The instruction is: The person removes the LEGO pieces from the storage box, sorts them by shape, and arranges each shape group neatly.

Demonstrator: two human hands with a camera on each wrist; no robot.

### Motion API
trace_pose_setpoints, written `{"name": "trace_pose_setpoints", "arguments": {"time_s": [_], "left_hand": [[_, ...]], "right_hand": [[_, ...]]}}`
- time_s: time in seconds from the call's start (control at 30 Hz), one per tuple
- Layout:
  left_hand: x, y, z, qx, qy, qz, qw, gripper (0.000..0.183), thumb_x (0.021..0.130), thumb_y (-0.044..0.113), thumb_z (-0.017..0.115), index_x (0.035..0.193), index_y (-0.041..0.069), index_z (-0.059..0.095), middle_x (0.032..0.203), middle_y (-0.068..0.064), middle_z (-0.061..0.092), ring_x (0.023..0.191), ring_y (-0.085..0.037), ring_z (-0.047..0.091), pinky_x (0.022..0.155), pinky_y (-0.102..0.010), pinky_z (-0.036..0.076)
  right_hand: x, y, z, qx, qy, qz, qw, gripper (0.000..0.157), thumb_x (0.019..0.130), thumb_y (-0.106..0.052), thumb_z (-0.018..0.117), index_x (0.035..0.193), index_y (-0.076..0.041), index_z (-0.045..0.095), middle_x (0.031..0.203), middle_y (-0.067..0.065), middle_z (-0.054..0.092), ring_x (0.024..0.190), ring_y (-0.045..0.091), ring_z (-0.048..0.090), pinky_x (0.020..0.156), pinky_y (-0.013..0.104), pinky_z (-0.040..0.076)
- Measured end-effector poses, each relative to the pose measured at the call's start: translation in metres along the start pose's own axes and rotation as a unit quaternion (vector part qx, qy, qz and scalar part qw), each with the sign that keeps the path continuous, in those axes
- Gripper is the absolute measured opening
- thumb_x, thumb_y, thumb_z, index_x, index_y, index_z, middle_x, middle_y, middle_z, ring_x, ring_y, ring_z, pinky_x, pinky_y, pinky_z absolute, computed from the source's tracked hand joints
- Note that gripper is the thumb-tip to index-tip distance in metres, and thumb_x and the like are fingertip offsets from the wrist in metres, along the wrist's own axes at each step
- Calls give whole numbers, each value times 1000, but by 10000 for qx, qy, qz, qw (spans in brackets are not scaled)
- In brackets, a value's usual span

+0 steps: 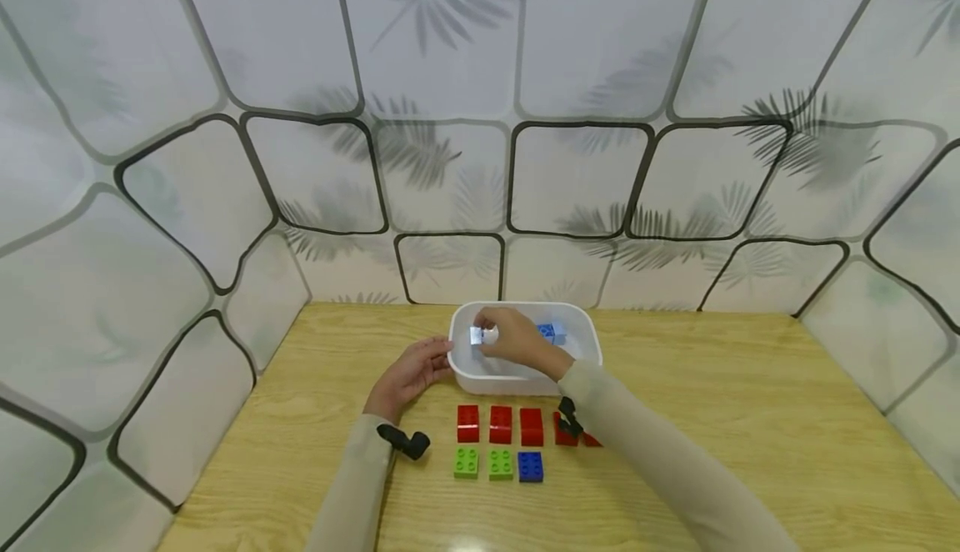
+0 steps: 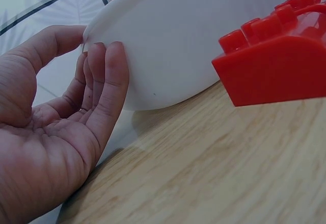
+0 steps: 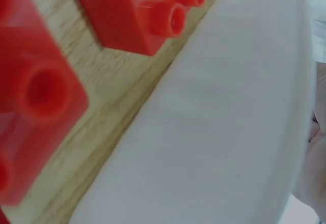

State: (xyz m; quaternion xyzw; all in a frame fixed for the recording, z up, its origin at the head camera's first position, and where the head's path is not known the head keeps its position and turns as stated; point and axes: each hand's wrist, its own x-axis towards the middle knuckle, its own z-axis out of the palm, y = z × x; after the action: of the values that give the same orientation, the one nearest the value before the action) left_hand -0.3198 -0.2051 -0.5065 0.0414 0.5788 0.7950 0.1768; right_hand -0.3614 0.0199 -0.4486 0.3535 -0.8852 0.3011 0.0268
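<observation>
My left hand [image 1: 411, 375] holds the left end of a white plastic tub [image 1: 498, 386]. In the left wrist view, its thumb meets the rim while the fingers [image 2: 109, 81] bend against the outer wall. Over the inside of the tub, my right hand [image 1: 517, 337] pinches a small white and pale-blue block [image 1: 476, 336] near the left end. A blue block [image 1: 546, 333] with a lighter blue part lies in the tub, partly behind the right hand. In the right wrist view the tub wall [image 3: 204, 112] hides most of that hand.
In front of the tub runs a row of several red blocks [image 1: 500, 424], the rightmost partly under my right sleeve. Nearer stand two green blocks [image 1: 466, 463] and a dark blue block [image 1: 530, 467]. A patterned wall [image 1: 450, 177] rises behind the wooden table [image 1: 712, 402].
</observation>
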Motion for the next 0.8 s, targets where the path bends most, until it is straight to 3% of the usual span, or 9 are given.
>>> {"name": "trace_pose_setpoints", "arguments": {"time_s": [0.17,0.4,0.57,0.8], "left_hand": [[1,0,0,-2,-49,28,10000,32,108,14,49,133,-6,49,101,0,67,90,-8,65,81,-22,59],[2,-2,-2,-22,-75,93,9999,17,109,13,48,121,4,56,99,2,68,90,-8,66,81,-22,59],[2,-2,-3,44,-50,106,9999,17,109,14,48,121,5,57,99,2,69,90,-8,67,81,-22,59],[3,-3,-3,69,-70,150,9998,15,108,13,48,117,7,59,99,2,70,90,-7,67,81,-22,59]], "right_hand": [[-11,-5,-10,-124,188,-204,9995,31,80,-11,82,107,-6,68,105,9,72,101,24,67,92,41,57],[-37,-18,-24,-78,261,-496,9984,32,82,-11,81,110,-7,66,109,8,70,105,26,66,94,43,56],[-54,-23,-30,-61,319,-593,9977,33,83,-12,79,113,-7,67,110,7,69,106,29,65,95,45,56],[-75,-28,-38,-226,671,-1018,9923,32,82,-11,78,112,-9,68,108,4,69,104,26,64,92,39,56]]}}
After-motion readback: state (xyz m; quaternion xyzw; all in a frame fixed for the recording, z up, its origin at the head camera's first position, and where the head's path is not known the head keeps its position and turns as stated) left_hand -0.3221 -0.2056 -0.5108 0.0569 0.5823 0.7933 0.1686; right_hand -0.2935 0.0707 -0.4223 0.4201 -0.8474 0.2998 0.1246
